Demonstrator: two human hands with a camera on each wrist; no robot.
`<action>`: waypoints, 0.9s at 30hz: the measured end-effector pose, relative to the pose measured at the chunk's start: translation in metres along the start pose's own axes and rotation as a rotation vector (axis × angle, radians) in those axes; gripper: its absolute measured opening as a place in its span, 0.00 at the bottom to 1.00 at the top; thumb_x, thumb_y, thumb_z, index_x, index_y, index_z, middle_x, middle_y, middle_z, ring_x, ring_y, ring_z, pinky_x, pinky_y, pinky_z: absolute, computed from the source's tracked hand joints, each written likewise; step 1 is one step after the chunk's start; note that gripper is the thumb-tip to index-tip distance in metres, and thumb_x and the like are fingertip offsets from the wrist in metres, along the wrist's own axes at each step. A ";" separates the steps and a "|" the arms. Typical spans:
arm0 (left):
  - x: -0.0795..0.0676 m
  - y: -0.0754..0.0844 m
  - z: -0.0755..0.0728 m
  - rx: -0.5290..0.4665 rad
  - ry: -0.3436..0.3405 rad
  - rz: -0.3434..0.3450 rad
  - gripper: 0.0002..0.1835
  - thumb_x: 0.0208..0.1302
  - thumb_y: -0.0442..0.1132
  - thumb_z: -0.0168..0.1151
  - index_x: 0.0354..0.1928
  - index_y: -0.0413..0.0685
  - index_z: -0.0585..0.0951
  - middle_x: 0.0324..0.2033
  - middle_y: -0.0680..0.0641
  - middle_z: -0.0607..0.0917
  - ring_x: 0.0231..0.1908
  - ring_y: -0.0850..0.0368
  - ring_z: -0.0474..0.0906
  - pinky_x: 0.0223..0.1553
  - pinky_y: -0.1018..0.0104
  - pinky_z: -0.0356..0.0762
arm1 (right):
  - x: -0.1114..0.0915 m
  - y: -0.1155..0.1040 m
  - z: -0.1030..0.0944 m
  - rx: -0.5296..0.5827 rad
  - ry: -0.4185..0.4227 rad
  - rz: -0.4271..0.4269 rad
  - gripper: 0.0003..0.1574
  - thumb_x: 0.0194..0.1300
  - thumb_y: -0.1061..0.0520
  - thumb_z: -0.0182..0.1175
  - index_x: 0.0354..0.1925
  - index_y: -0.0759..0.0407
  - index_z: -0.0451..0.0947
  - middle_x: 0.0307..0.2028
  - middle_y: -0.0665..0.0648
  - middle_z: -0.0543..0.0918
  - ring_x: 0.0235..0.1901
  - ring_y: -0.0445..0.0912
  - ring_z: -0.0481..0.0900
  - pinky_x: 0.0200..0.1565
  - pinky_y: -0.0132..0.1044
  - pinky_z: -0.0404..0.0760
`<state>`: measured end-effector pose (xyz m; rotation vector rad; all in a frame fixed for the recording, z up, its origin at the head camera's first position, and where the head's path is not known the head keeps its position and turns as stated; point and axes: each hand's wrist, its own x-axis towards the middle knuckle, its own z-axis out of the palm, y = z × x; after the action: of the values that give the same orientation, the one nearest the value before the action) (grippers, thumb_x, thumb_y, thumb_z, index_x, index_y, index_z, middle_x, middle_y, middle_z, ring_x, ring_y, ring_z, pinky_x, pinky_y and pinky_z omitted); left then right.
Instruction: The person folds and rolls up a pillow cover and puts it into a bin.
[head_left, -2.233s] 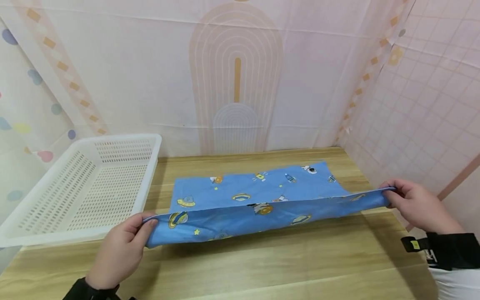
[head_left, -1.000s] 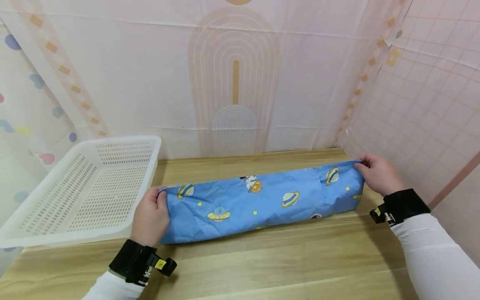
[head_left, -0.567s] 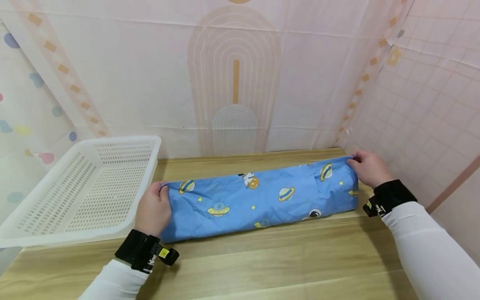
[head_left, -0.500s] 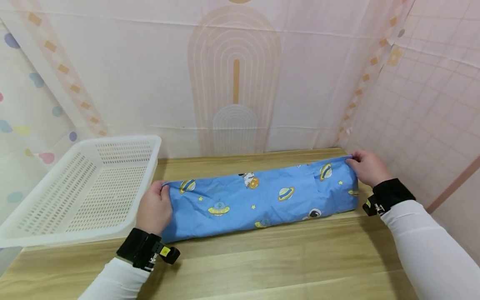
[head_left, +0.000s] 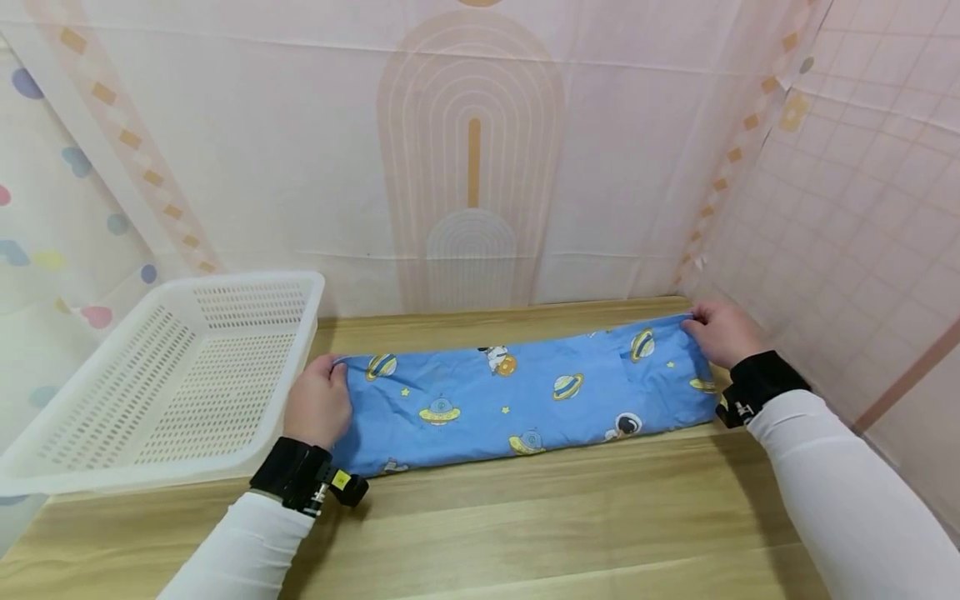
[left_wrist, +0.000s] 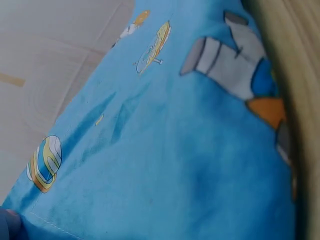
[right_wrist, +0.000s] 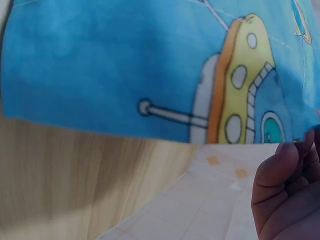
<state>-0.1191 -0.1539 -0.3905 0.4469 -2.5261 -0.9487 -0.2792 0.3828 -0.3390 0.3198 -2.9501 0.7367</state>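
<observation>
A blue cloth [head_left: 517, 400] printed with planets, flying saucers and astronauts lies as a long folded strip across the wooden table. At its far left corner my left hand [head_left: 318, 404] pinches the edge between thumb and fingers; only a fingertip shows low in the left wrist view, beside the cloth [left_wrist: 150, 165]. My right hand [head_left: 722, 333] pinches the far right corner. In the right wrist view the right hand [right_wrist: 290, 185] has its thumb and curled fingers at the corner of the cloth [right_wrist: 100, 65]. The underside and inner layers are hidden.
A white perforated plastic basket [head_left: 288, 392] stands on the left of the wooden table [head_left: 525, 533], close to my left hand. A patterned curtain [head_left: 600, 167] hangs behind the table, and a grid-printed one [head_left: 870, 208] hangs on the right.
Both hands brought the cloth's near edge up and away, folding it over the far part. Since then the hands have moved slightly inward and the strip lies flatter, still held at both corners.
</observation>
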 end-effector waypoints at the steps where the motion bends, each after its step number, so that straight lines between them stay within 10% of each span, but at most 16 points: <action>1: 0.001 -0.001 0.001 0.001 -0.005 -0.001 0.22 0.85 0.40 0.42 0.65 0.32 0.77 0.60 0.28 0.82 0.62 0.30 0.78 0.64 0.35 0.73 | 0.001 0.000 0.002 -0.005 0.006 -0.005 0.21 0.80 0.56 0.55 0.54 0.73 0.81 0.49 0.73 0.84 0.43 0.61 0.79 0.42 0.47 0.77; 9: 0.011 -0.014 0.005 0.030 -0.037 -0.019 0.22 0.84 0.39 0.43 0.66 0.33 0.77 0.63 0.29 0.81 0.65 0.30 0.76 0.66 0.36 0.72 | 0.010 -0.001 0.015 0.012 -0.030 -0.004 0.19 0.79 0.59 0.54 0.54 0.75 0.80 0.41 0.69 0.83 0.39 0.59 0.78 0.39 0.42 0.74; 27: 0.027 -0.025 0.011 0.111 -0.119 -0.084 0.22 0.83 0.42 0.46 0.66 0.35 0.78 0.63 0.30 0.81 0.65 0.30 0.76 0.66 0.36 0.72 | 0.019 0.001 0.034 -0.062 -0.075 -0.024 0.18 0.77 0.62 0.53 0.54 0.74 0.80 0.54 0.75 0.83 0.52 0.67 0.80 0.59 0.63 0.76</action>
<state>-0.1438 -0.1775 -0.4082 0.5490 -2.6962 -0.8932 -0.2990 0.3638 -0.3672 0.3860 -3.0264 0.6431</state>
